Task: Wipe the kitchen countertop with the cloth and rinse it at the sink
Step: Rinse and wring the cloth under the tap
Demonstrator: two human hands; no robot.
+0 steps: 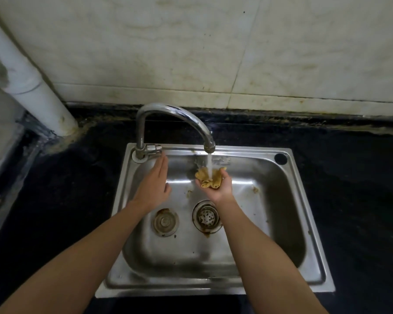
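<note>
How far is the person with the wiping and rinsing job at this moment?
Rinsing is under way: the right hand holds the bunched yellow cloth under the running water from the faucet. The left hand reaches flat toward the tap handle. Whether the countertop was wiped cannot be told.

Head view, steeply down over sink

Yellow cloth bunched, seemingly wet, over sink basin.

one cloth, two hands, one sink
</note>
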